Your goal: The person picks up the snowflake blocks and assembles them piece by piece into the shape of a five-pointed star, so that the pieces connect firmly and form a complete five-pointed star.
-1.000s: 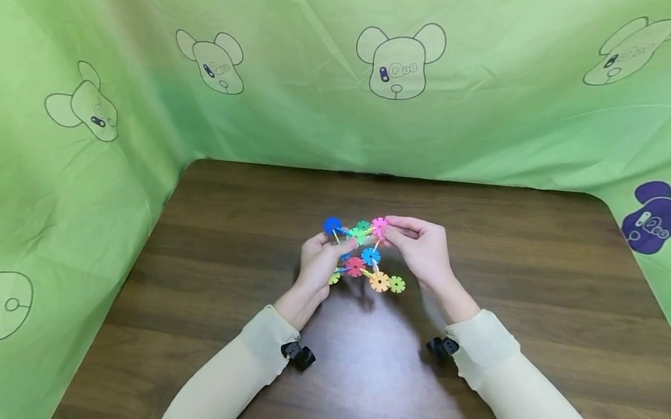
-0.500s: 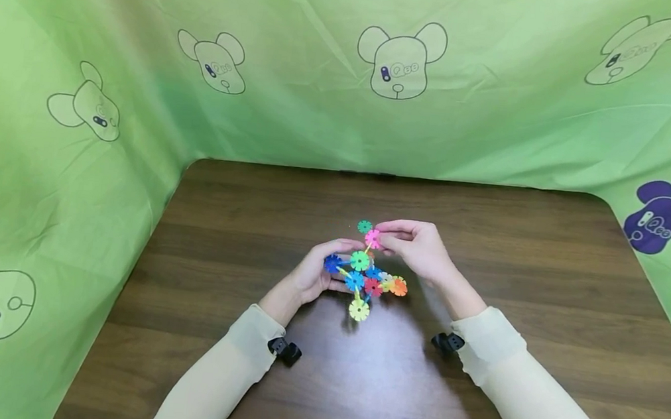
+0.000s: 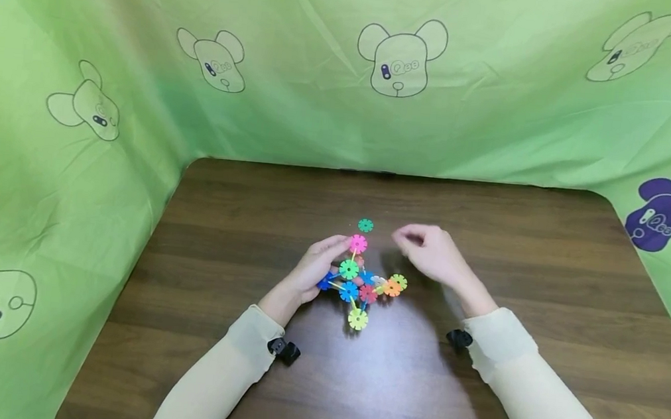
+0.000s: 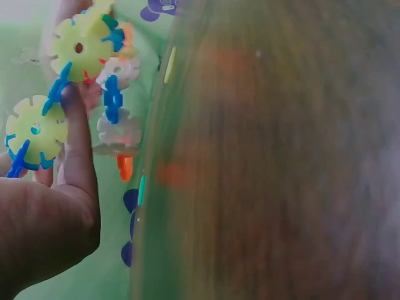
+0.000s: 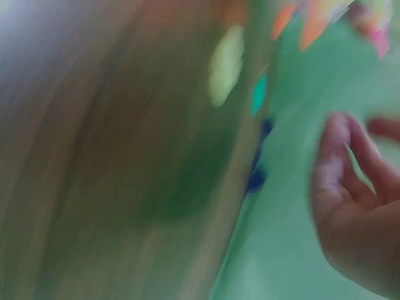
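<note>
A linked build of colourful notched plastic discs is held in my left hand [image 3: 317, 268], whose fingertips lie by the pink disc [image 3: 358, 244] at its top. Below that come a light green disc [image 3: 349, 268], a blue disc [image 3: 349, 291], a red disc [image 3: 368, 293] and a pale yellow disc [image 3: 358, 318]. In the left wrist view, pale yellow [image 4: 35, 128] and whitish discs [image 4: 119, 129] join edge to edge; some fingers are hidden behind them. My right hand [image 3: 430, 251] is apart from the build, fingers loosely bent, with nothing visible between them; its wrist view is blurred.
A loose dark green disc [image 3: 365, 225] lies on the brown wooden table [image 3: 238, 227] beyond the build. Beside the build's orange disc [image 3: 392, 287], a yellow-green disc [image 3: 398, 281] lies on the table. Green printed cloth [image 3: 295, 119] surrounds the table's back and sides.
My right hand has let go of the pink disc and drawn away to the right. The left hand has turned the build and brought it lower, nearer me, uncovering the dark green disc.
</note>
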A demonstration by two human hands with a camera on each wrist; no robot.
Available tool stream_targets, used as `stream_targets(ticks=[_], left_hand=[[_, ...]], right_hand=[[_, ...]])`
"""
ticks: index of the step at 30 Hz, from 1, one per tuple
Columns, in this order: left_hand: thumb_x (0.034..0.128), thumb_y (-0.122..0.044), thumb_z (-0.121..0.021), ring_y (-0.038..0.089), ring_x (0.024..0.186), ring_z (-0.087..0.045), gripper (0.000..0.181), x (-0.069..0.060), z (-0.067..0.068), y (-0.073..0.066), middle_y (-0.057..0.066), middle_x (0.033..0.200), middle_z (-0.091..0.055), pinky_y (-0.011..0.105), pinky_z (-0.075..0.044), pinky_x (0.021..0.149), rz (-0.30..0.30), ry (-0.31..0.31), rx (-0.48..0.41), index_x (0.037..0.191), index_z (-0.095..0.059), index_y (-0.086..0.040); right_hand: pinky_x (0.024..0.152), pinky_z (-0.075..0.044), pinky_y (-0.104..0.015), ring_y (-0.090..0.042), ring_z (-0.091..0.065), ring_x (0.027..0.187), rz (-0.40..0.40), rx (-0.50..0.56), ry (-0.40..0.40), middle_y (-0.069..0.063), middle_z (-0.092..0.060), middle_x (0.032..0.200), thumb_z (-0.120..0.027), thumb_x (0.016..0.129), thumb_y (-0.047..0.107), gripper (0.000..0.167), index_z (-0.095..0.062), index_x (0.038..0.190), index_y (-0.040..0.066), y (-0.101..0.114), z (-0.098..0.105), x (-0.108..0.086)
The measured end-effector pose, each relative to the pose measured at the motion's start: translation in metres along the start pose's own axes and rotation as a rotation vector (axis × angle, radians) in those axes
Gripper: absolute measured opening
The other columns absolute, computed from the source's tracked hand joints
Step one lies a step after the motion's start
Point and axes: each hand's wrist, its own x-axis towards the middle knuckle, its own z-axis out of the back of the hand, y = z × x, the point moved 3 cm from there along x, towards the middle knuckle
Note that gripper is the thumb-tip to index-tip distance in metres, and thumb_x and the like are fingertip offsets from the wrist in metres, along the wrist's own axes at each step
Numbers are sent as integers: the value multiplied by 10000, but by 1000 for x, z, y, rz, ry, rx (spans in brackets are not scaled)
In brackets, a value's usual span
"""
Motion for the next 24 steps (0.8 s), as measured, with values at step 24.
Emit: stream_targets(ticks=[24], left_hand=[[1070,-343,-596,200,708,-727,289,1,-5,-11,111,964,-729,341,-627,751,-85,16,-102,1183,-644,-81]], right_hand=[[762,-572,-355,-188,-685,818,53,-43,-85,-28,-728,903,-772,963,283,196,-743,997,93,1,8,-14]])
